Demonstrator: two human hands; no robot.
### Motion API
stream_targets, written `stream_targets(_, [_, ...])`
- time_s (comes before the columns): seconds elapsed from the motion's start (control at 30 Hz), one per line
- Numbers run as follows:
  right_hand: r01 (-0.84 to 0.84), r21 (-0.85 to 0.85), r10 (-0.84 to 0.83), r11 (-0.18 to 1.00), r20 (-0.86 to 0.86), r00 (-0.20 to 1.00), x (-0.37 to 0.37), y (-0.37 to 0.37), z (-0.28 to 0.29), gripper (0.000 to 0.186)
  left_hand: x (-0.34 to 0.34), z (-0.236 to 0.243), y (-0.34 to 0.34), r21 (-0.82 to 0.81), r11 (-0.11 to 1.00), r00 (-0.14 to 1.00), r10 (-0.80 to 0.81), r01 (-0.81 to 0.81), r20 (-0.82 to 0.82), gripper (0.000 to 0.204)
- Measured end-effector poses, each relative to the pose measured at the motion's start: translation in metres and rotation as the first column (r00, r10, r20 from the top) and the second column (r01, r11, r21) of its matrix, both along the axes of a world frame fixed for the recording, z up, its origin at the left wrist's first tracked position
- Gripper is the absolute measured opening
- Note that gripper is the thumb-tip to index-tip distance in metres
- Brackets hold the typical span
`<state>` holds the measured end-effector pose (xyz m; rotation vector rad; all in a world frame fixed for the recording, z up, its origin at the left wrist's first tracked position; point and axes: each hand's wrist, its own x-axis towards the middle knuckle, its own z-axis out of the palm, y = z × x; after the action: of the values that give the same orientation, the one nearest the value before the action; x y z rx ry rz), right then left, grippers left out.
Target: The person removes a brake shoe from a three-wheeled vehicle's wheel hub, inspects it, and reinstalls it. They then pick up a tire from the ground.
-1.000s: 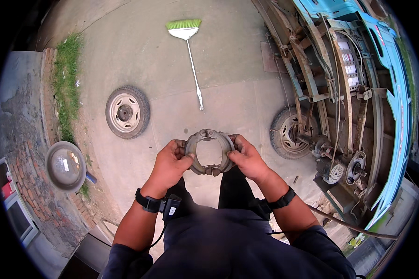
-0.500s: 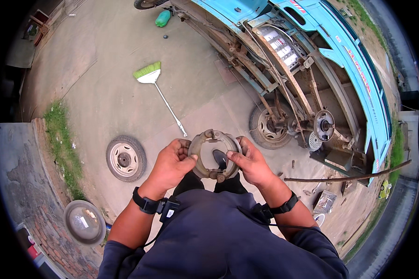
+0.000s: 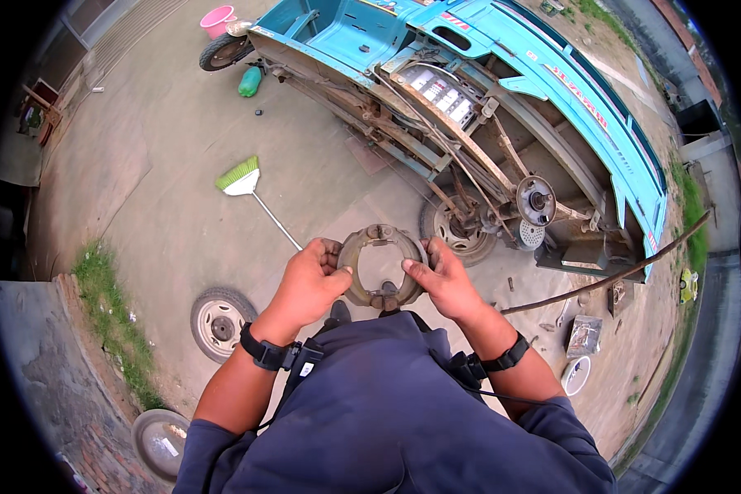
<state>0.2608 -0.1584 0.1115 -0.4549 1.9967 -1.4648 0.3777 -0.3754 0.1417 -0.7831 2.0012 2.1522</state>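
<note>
My left hand (image 3: 313, 284) and my right hand (image 3: 443, 280) grip opposite sides of a round, grimy metal brake shoe assembly (image 3: 379, 233), thumbs on its face. The ring is held out in front of my waist, with concrete and a dark shoe showing through its open centre. Just beyond it is the rusty underside of a tipped blue vehicle, with an axle hub (image 3: 538, 200), a perforated disc (image 3: 530, 234) and a wheel (image 3: 461, 243).
A broom (image 3: 240, 177) and a loose wheel (image 3: 221, 329) lie at left, near a round pan (image 3: 152, 440). At right are a long rod (image 3: 584, 288), a metal tray (image 3: 583, 336) and a white basin (image 3: 576, 375). A pink bucket (image 3: 219, 20) stands farther back.
My view has turned rightward, so the vehicle now spreads across the upper frame and the broom and loose wheel appear lower. Both hands still hold the ring.
</note>
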Motion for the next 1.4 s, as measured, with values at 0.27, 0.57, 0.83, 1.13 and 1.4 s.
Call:
stream_targets(0.27, [-0.077, -0.15, 0.06, 0.986, -0.116, 0.991, -0.026, -0.002, 0.038, 0.037, -0.02, 0.023, -0.006, -0.022, 1.0, 0.991, -0.017, 0.015, -0.131, 0.032])
stream_targets(0.57, [-0.233, -0.09, 0.13, 0.968, -0.614, 0.779, -0.036, -0.004, 0.095, 0.044, -0.014, 0.048, -0.012, -0.436, 0.893, 0.805, -0.175, -0.112, -0.566, 0.044])
stream_targets(0.83, [-0.218, 0.061, 0.093, 0.974, -0.985, 0.143, -0.042, -0.003, 0.136, 0.028, -0.012, 0.074, -0.025, -0.731, 0.495, 0.495, -0.539, -0.469, -0.682, 0.041])
stream_targets(1.13, [-0.205, -0.002, 0.01, 0.979, -0.998, 0.059, -0.041, -0.007, 0.14, 0.02, -0.011, 0.083, -0.03, -0.718, 0.417, 0.451, -0.574, -0.557, -0.683, 0.033])
stream_targets(1.4, [-0.204, 0.011, 0.02, 0.979, -0.999, 0.044, -0.036, -0.011, 0.143, 0.016, -0.004, 0.082, -0.032, -0.72, 0.402, 0.461, -0.569, -0.566, -0.681, 0.034])
